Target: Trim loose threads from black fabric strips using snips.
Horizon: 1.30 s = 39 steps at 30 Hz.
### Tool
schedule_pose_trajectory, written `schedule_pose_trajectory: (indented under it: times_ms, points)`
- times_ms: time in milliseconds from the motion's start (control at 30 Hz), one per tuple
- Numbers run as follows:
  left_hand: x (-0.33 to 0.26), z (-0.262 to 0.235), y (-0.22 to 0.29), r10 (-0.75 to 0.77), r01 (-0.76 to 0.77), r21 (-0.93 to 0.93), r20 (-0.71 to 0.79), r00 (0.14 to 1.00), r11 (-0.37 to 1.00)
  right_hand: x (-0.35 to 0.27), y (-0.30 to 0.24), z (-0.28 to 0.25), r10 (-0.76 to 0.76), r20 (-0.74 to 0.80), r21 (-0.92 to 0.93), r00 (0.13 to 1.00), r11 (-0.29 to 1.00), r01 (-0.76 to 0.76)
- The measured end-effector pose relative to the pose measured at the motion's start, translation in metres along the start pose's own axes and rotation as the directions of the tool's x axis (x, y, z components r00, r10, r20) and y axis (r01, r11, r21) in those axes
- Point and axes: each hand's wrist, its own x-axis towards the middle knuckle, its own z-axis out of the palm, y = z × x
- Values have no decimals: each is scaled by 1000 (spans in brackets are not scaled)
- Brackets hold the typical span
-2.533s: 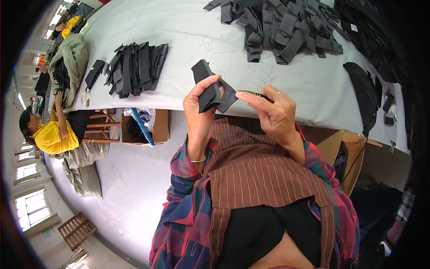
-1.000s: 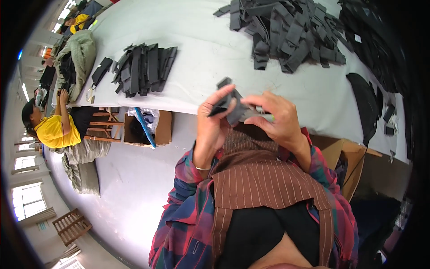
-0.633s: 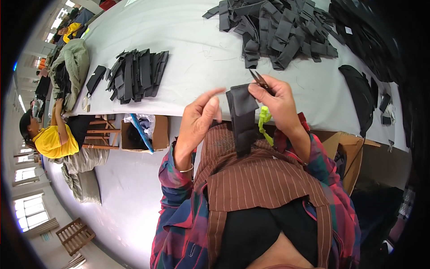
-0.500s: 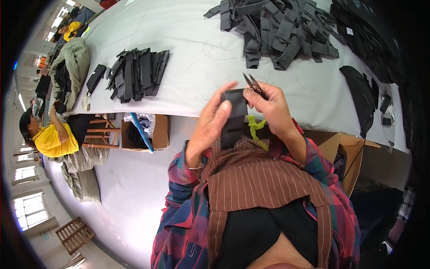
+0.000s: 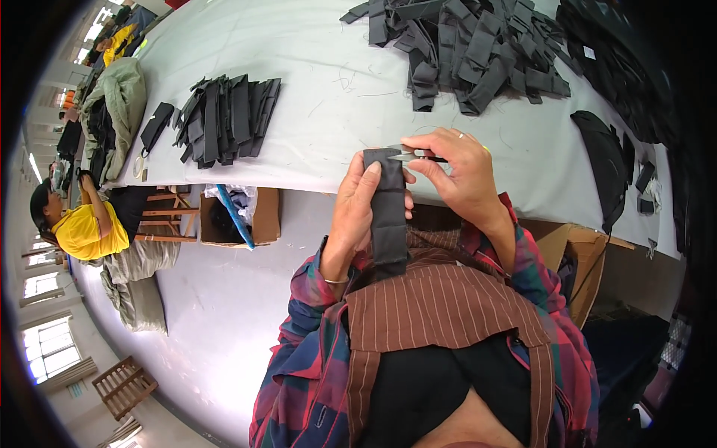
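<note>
My left hand (image 5: pixel 355 205) is closed on a dark grey fabric strip (image 5: pixel 390 216), thumb in front and fingertips showing past its right edge. The strip hangs down toward my striped apron (image 5: pixel 441 310). Small thread snips (image 5: pixel 418 157) with dark handles are gripped in my right hand (image 5: pixel 461 172). Their pale blades point left and meet the strip near its upper end. I cannot tell whether the blades touch the cloth or a thread on it.
A large heap of grey strips (image 5: pixel 478 56) lies on the white-covered table (image 5: pixel 321 134), with a smaller stack (image 5: pixel 228 119) at left. Black fabric pieces (image 5: pixel 603 164) lie at right. Below the table edge stands a cardboard box (image 5: pixel 265 216). A person in yellow (image 5: pixel 95 233) sits at far left.
The snips have turned from pointing up to pointing left, onto the strip's upper end. More of the strip now hangs straight below my left hand. The yellow-green piece by my right wrist is out of sight.
</note>
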Motion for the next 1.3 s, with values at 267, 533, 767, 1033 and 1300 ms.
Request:
schedule_pose_trajectory:
  times_ms: [267, 533, 767, 1033, 1300]
  points:
    - [-3, 6, -7, -15, 13, 76, 22, 1000, 997, -2, 3, 6, -49, 91, -165, 995, 984, 64]
    - [-7, -11, -27, -159, 159, -209, 15, 987, 965, -10, 1, 9, 366, 271, 430, 890, 781, -452]
    - [-17, -16, -44, -249, 253, -366, 61, 967, 895, -21, 5, 20, 413, 402, 521, 817, 631, -575]
    - [-27, -11, -43, -357, 323, -328, -49, 933, 888, -20, -2, 13, 406, 375, 635, 834, 543, -550]
    - [-37, -7, -31, -332, 349, -152, 127, 935, 925, -28, -3, 2, 431, 518, 721, 738, 245, -649]
